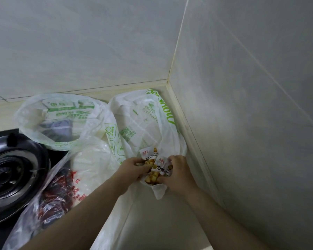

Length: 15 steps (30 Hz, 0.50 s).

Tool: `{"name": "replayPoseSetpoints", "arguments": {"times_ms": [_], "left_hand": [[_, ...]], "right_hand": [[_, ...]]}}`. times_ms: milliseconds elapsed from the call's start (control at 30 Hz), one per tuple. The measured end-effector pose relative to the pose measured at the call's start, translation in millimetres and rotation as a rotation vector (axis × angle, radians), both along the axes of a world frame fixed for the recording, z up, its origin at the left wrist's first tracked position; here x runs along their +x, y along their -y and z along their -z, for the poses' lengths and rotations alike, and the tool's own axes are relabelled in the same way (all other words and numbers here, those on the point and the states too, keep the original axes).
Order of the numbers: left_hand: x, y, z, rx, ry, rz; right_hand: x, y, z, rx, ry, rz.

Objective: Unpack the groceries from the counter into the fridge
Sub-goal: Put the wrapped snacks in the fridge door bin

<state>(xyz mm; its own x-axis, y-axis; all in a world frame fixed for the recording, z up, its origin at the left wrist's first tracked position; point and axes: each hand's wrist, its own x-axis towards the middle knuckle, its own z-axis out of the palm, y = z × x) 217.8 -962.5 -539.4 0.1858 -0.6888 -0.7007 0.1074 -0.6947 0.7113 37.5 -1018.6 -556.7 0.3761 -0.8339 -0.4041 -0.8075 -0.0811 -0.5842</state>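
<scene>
Two hands meet over the snack packets [162, 164]: the left hand [132, 166] and the right hand [179, 172] each curl their fingers round the small bundle, holding it at the mouth of the white shopping bag [148, 120] in the corner of the counter [170, 222], close to the tiled walls. Slick little packets gathered together could slide apart and drop back into the bag or onto the counter if either grip loosens in the lift. The thin bag film seems partly caught under the fingers and may rise with them. The packets look small, glossy and white, with red lettering and pictures of golden-brown pieces; their exact number is hard to tell. No fridge is in view.
</scene>
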Motion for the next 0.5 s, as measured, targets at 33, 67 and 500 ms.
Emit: {"name": "replayPoseSetpoints", "arguments": {"times_ms": [33, 67, 500], "left_hand": [[-0.1, 0.2, 1.8, 0.003, -0.003, -0.016], [0.0, 0.7, 3.2, 0.008, -0.010, -0.035], [6.6, 1.5, 3.0, 0.093, -0.150, -0.206]], "right_hand": [[0.1, -0.6, -1.3, 0.003, -0.003, 0.014], [-0.2, -1.3, -1.9, 0.011, 0.000, 0.037], [-12.3, -11.5, -22.4, 0.273, 0.325, 0.298]]}}
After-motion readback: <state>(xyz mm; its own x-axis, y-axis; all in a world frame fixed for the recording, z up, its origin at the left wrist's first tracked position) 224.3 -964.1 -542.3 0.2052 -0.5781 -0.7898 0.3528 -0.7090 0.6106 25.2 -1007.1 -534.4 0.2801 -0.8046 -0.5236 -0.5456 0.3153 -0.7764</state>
